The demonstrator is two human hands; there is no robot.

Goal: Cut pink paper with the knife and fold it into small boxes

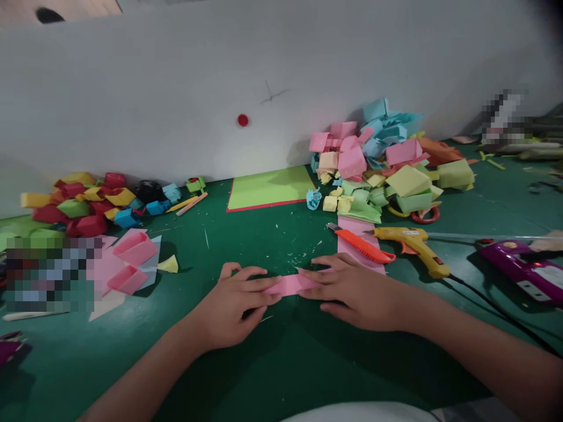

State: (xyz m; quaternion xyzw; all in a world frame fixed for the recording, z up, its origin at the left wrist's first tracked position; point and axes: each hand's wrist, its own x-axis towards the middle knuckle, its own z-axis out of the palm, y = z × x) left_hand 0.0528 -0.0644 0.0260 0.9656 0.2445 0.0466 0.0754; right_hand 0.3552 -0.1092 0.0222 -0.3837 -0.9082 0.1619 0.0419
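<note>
A pink paper strip (291, 285) lies flat on the green tabletop in front of me. My left hand (237, 302) rests on its left end, fingers stretched out and the thumb apart. On the strip's right end lies my right hand (352, 292), its fingers spread and flat too. Both ends of the strip are partly hidden under the fingers. Just beyond my right hand, an orange utility knife (363, 245) with its blade tip showing lies across a pink paper sheet (376, 266). A yellow glue gun (416, 246) rests to the right of the knife.
Folded pastel paper pieces (404, 181) are heaped at the back right. Brighter paper pieces (83, 202) form a pile at the back left. A red-edged green sheet (270, 189) lies near the wall. A purple power strip (523, 269) sits at right, and pink paper pockets (132, 258) at left.
</note>
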